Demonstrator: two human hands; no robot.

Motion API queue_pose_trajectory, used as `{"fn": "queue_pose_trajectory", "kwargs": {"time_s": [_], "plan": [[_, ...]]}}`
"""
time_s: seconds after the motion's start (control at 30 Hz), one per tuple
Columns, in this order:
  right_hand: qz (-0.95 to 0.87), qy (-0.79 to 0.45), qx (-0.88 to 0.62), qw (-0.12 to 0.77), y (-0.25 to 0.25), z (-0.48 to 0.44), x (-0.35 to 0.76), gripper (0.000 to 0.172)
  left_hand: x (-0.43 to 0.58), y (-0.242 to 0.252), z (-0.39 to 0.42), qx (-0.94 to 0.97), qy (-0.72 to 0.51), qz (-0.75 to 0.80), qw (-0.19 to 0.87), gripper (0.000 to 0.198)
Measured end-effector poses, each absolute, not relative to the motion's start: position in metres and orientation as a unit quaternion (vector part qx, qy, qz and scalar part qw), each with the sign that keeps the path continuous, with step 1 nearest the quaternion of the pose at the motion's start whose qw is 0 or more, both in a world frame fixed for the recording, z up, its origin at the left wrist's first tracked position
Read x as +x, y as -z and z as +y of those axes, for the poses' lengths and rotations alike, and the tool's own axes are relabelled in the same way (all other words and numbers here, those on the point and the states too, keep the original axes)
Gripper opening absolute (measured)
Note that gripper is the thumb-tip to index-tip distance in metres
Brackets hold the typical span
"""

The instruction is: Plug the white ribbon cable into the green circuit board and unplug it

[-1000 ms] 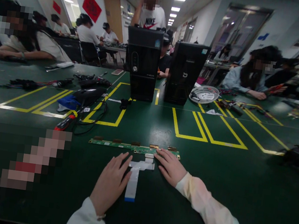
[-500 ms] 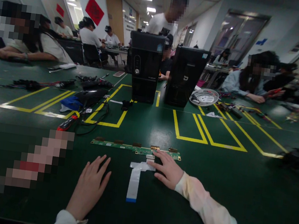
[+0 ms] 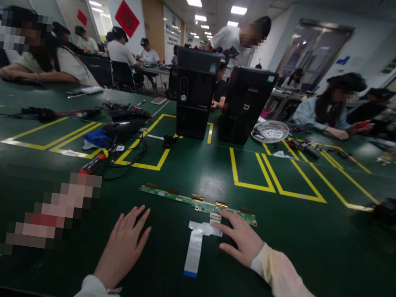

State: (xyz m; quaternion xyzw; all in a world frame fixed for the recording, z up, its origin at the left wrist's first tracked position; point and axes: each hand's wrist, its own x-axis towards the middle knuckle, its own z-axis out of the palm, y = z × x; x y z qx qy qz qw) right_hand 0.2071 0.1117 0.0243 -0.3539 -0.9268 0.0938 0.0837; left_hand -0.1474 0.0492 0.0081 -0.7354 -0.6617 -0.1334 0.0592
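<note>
A long, narrow green circuit board point(image 3: 177, 197) lies across the table, with copper-coloured tabs along its far edge. Joined near its connector, a white flat ribbon cable point(image 3: 193, 252) bends toward me and ends in a blue strip. My right hand point(image 3: 241, 237) is open, its fingertips resting at the board's near edge and on the cable's upper part. Palm down on the table, my left hand point(image 3: 125, 243) lies open to the left of the cable, touching neither it nor the board.
Two black computer towers point(image 3: 195, 94) stand behind the board. At the left lie a red-and-black tool handle point(image 3: 93, 164) and a black device with a cord point(image 3: 125, 130). A round white basket point(image 3: 270, 131) sits back right. Yellow tape marks the green tabletop; several people sit around.
The board and ribbon cable have slid to the right along with my right hand, and the board now slants slightly. My left hand has stayed nearly in place. A standing person leans further over.
</note>
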Motion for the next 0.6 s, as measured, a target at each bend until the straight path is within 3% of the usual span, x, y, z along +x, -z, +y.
{"fn": "queue_pose_trajectory", "kwargs": {"time_s": [0.6], "plan": [[-0.769, 0.111, -0.616, 0.131, 0.028, 0.009, 0.408, 0.058, -0.146, -0.010, 0.048, -0.734, 0.135, -0.663, 0.053, 0.047]]}}
